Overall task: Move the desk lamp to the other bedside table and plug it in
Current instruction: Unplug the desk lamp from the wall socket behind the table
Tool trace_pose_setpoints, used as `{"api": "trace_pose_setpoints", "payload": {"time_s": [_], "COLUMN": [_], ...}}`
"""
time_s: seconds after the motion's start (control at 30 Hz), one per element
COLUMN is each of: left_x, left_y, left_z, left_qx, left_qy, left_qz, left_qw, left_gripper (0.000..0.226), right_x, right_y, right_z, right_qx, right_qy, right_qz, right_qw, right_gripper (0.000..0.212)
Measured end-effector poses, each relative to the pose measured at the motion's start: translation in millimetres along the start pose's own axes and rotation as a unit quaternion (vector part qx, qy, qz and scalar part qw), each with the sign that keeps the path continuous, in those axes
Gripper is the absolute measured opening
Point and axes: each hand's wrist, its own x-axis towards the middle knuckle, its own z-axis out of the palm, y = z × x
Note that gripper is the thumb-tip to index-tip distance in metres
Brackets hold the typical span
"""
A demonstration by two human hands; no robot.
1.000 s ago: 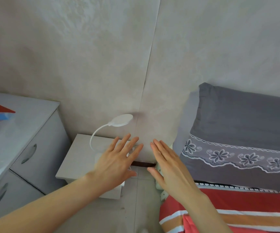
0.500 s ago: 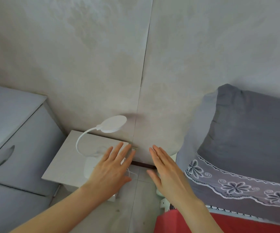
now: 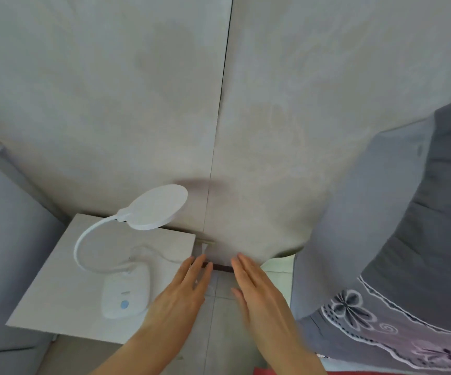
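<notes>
A white desk lamp stands on a small pale bedside table (image 3: 56, 296). Its oval base (image 3: 125, 293) has a blue button, a thin curved neck (image 3: 83, 239) rises on the left, and the round head (image 3: 158, 207) hangs over the table's back edge. My left hand (image 3: 181, 293) hovers flat and open just right of the base, over the table's right edge. My right hand (image 3: 259, 296) is open too, above the floor gap between table and bed. A white plug (image 3: 204, 247) sits low on the wall beyond my fingertips.
A grey cabinet (image 3: 2, 239) stands against the table's left side. A grey pillow with flower lace trim (image 3: 408, 239) leans on the wall at the right. The beige wall has a vertical seam (image 3: 219, 131). Tiled floor shows between table and bed.
My view has closed in and shifted left over the table. Both hands have dropped lower, and the lamp base is now uncovered beside my left hand.
</notes>
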Motion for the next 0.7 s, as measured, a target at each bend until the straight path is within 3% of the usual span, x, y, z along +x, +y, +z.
{"api": "trace_pose_setpoints", "payload": {"time_s": [0.2, 0.7], "left_x": [42.3, 113.0], "left_y": [-10.8, -37.5], "left_z": [76.5, 263.9], "left_qx": [-0.061, -0.123], "left_qy": [-0.048, -0.113], "left_qz": [-0.062, -0.167], "left_qw": [0.995, 0.972], "left_gripper": [0.080, 0.077], "right_x": [24.7, 72.3], "right_y": [26.6, 101.0], "right_z": [60.0, 232.6], "right_qx": [0.021, 0.081], "right_qy": [0.001, -0.041], "right_qz": [0.009, 0.067], "right_qw": [1.000, 0.994], "right_gripper": [0.036, 0.020]}}
